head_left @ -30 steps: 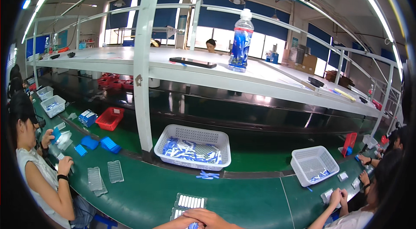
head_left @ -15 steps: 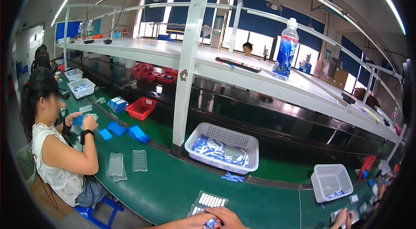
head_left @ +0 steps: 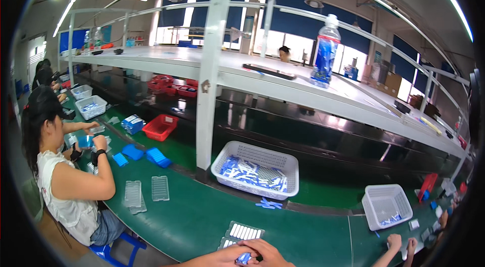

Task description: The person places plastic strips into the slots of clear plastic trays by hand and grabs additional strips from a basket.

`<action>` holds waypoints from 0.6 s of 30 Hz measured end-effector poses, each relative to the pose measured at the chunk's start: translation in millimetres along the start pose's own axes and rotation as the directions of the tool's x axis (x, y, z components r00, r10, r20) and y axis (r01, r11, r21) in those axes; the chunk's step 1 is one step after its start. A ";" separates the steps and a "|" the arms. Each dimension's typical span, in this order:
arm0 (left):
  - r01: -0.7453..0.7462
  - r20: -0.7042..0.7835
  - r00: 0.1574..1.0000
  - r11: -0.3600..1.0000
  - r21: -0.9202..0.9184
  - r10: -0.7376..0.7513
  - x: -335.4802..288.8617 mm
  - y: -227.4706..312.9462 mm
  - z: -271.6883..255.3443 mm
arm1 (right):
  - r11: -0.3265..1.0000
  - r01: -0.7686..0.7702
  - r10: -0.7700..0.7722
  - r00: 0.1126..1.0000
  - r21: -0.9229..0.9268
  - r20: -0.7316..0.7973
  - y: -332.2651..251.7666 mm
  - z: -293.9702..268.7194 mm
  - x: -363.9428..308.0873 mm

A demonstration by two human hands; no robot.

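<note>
At the bottom centre, my left hand (head_left: 228,255) and my right hand (head_left: 266,254) meet, fingers curled together. Between them shows a small bunch of blue-and-white plastic sticks (head_left: 244,258); how many is hidden by the fingers. Just beyond my hands lies a clear slotted tray (head_left: 260,233) filled with a row of white sticks. A second tray part (head_left: 223,241), also with white pieces, is partly covered by my left hand. Further off, a white perforated basket (head_left: 293,176) holds many loose blue-and-white sticks, with several more sticks (head_left: 269,203) lying on the table before it.
Clear empty trays (head_left: 160,188) lie left on the green table (head_left: 187,221). Blue trays (head_left: 158,157) and a red basket (head_left: 160,127) are beyond. A co-worker (head_left: 70,181) sits left; another person's hands (head_left: 394,243) work right, near a white basket (head_left: 374,211). A post (head_left: 206,115) supports the shelf.
The view has shifted slightly. My hands stay together around the sticks. The left co-worker has reached one arm forward to the trays; the right person's hands have moved apart.
</note>
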State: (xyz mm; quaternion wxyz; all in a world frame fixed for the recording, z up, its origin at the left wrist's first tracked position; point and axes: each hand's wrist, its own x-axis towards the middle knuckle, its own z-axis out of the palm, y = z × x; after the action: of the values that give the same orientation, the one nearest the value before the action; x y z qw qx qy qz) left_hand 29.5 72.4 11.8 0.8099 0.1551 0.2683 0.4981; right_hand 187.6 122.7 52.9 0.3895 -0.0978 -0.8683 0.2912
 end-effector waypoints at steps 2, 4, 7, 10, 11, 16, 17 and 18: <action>0.005 -0.027 1.000 0.999 -0.033 -0.006 -2.1 -0.9 3.3 | 1.000 -0.010 0.009 0.999 0.030 0.038 -2.8 -0.2 3.9; 0.000 -0.073 0.997 0.997 -0.083 -0.006 3.2 0.9 -2.1 | 0.999 -0.020 0.018 0.999 0.045 0.036 3.3 2.9 8.1; 0.020 -0.066 0.998 0.998 -0.062 -0.024 6.0 -1.1 0.3 | 0.998 0.011 -0.012 1.000 0.055 0.024 7.4 2.9 4.9; 0.031 -0.055 0.998 0.999 -0.040 -0.033 7.0 -2.8 5.5 | 0.997 0.064 -0.065 0.998 0.047 0.008 9.9 3.1 0.7; 0.033 -0.052 0.998 0.999 -0.035 -0.035 7.3 -3.5 6.8 | 0.995 0.090 -0.090 0.996 0.044 0.006 10.6 3.5 -0.6; 0.027 -0.052 0.998 0.999 -0.024 -0.028 6.2 -4.8 10.0 | 0.998 0.004 -0.004 1.000 0.064 0.006 -0.3 3.3 3.4; 0.023 -0.053 0.998 0.999 -0.024 -0.024 5.6 -5.7 9.2 | 0.995 -0.044 0.044 0.999 0.091 0.001 -5.5 1.5 7.1; 0.019 -0.053 0.998 1.000 -0.023 -0.020 5.3 -6.2 8.7 | 0.995 -0.046 0.046 0.999 0.089 0.002 -7.0 0.3 9.6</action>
State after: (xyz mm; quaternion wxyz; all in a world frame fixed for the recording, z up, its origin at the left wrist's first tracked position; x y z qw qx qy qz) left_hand 41.0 74.5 14.1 0.8091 0.1302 0.2855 0.4969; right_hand 181.2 120.7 62.7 0.3868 -0.1005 -0.8519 0.3386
